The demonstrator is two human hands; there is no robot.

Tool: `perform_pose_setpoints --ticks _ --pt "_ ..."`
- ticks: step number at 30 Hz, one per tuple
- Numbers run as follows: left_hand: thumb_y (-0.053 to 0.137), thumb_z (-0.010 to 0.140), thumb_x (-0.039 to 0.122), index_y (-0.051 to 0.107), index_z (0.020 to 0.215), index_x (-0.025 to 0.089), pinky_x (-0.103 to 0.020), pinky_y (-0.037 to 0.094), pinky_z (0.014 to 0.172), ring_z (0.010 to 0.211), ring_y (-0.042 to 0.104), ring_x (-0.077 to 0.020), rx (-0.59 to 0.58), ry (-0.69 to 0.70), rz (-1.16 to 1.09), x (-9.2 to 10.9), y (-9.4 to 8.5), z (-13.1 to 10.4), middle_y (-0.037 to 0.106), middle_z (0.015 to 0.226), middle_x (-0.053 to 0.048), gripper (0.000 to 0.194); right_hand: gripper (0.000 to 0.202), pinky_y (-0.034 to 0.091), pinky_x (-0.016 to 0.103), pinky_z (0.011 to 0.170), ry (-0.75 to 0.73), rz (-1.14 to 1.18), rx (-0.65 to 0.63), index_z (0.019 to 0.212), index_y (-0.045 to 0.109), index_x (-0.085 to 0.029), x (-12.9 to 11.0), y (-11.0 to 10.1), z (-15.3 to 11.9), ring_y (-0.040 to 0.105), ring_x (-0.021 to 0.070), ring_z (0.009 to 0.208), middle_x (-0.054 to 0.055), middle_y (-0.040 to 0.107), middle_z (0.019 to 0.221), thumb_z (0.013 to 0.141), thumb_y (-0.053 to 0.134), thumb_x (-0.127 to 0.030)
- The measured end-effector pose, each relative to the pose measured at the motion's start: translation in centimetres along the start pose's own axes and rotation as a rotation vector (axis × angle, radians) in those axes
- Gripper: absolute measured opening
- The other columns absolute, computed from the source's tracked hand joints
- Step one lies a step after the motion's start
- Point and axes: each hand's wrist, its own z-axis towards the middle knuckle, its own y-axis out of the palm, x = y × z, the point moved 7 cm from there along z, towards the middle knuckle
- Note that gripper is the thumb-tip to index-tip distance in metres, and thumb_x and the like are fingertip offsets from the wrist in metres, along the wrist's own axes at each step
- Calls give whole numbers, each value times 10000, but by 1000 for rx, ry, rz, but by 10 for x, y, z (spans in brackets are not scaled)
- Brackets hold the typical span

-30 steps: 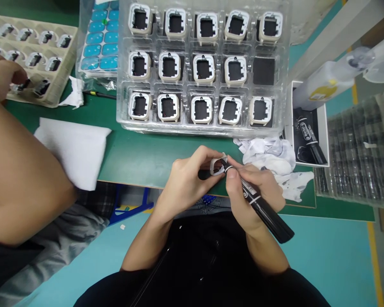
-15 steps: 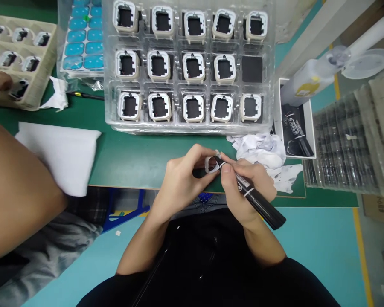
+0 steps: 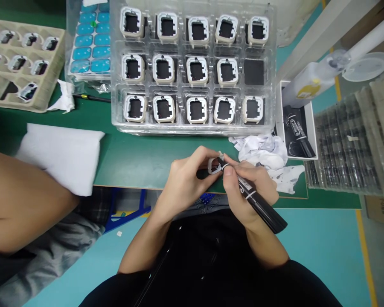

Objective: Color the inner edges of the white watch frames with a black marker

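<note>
Between the thumb and fingers of my left hand [image 3: 188, 175] is a small white square frame [image 3: 212, 166], its opening facing the camera. My right hand [image 3: 248, 183] grips a black marker [image 3: 261, 206] like a pen, its tip at the frame's inner edge. The fingertips of both hands meet close to the frame, so part of it is hidden. Beyond my hands stands a clear plastic tray [image 3: 192, 129] holding rows of similar white frames [image 3: 196, 110]; one pocket [image 3: 254, 72] in its right column shows only a dark base.
Crumpled white cloths [image 3: 261, 150] lie right of my hands, beside a white box [image 3: 314, 123] with a bottle [image 3: 305, 85] and another marker [image 3: 300, 132]. At left are a white folded cloth [image 3: 60, 155], blue sticker sheets [image 3: 83, 40], a beige parts tray [image 3: 56, 70] and a co-worker's arm [image 3: 25, 200].
The camera view has shifted slightly, moving the trays right and down. The co-worker's hand has left the beige tray. My hands keep the same hold, with the marker tip still at the frame.
</note>
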Motion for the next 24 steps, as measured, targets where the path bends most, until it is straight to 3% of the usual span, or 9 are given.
perform_pose_setpoints --ticks 3,8,13,18,24 --pt "888 1042 309 773 1273 270 -237 665 803 857 831 -166 -6 0 -11 0 0 0 867 1038 -5 261 241 832 409 814 -24 15 -8 1063 731 -290 -2 0 1 931 276 867 -36 834 843 979 814 -80" --pt "885 1040 289 777 1290 276 -254 691 862 910 857 -180 -16 -19 -47 -1 1 1 876 1085 -9 273 183 775 320 673 19 -74 19 995 700 -283 1 -1 0 936 268 885 -28 831 837 1024 809 -139" --pt "907 1019 269 777 1270 275 -244 689 839 897 857 -174 -22 -17 -76 -3 0 1 871 1047 1 282 200 796 341 739 -23 -30 -6 1005 703 -282 -2 1 0 936 263 882 -33 829 830 1021 794 -105" --pt "910 1025 294 767 1272 272 -295 740 925 987 892 -211 -39 -54 -104 -6 1 1 890 1109 -24 286 195 761 320 678 4 -99 -7 970 684 -285 -2 -1 2 935 259 891 -26 830 820 1043 790 -139" --pt "988 958 335 720 1223 253 -290 771 912 980 910 -211 -27 -91 -218 -4 1 3 892 1074 -18 386 161 790 366 729 47 54 5 1013 695 -279 6 -2 -4 939 281 923 -28 813 851 1045 805 -165"
